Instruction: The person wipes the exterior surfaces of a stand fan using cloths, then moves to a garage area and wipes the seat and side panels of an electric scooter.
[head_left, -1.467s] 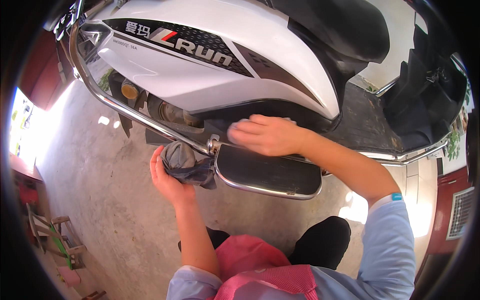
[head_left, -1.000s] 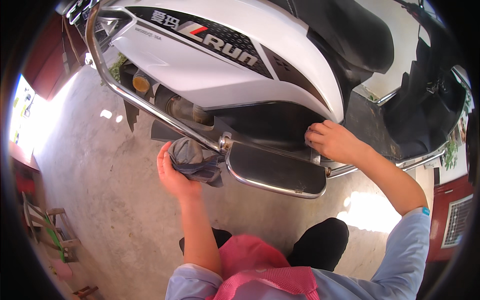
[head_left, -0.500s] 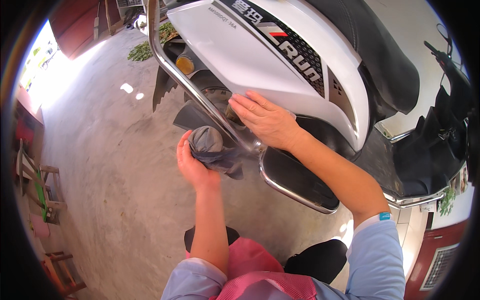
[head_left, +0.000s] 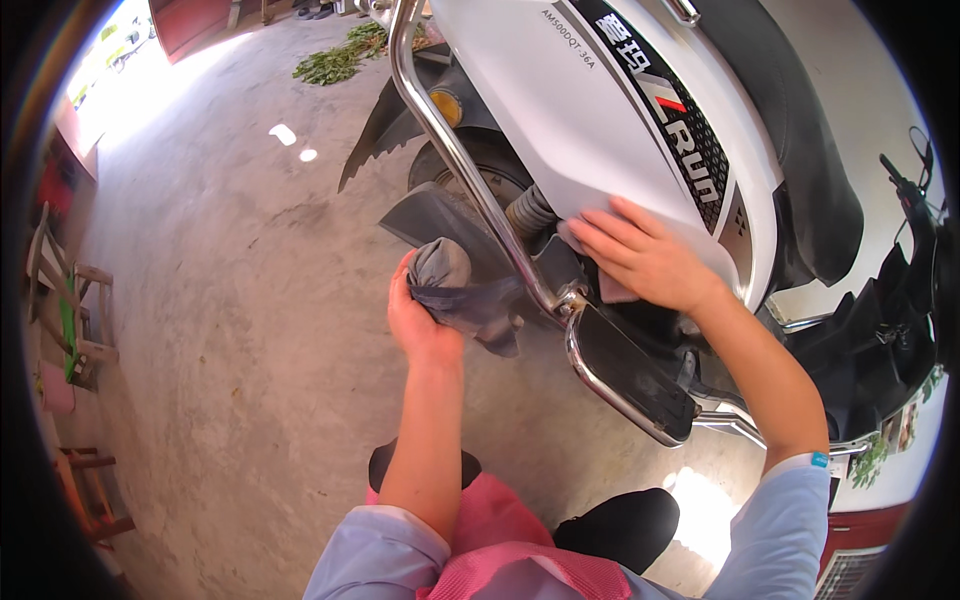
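A bunched grey cloth (head_left: 440, 265) rests in my left hand (head_left: 425, 320), its fingers curled round the side and a darker loose part hanging to the right. My right hand (head_left: 655, 262) presses with stretched fingers against the lower white side panel (head_left: 560, 130) of an electric scooter. Under that palm a pale pinkish cloth (head_left: 618, 288) shows at the edges; most of it is hidden by the hand. Between my hands run the scooter's chrome guard bar (head_left: 455, 150) and a dark mud flap (head_left: 425, 215).
A black footrest with chrome rim (head_left: 630, 370) juts out below my right forearm. The rear wheel (head_left: 460, 170) and spring (head_left: 530, 212) sit behind the bar. Green leaves (head_left: 335, 62) lie on the concrete floor (head_left: 250, 330). Wooden stools (head_left: 92, 320) stand at left, another scooter (head_left: 880, 320) at right.
The view has shifted, so the scooter appears further right. My right hand has slid along the panel's lower edge, toward the front of the scooter. My left hand keeps the grey cloth.
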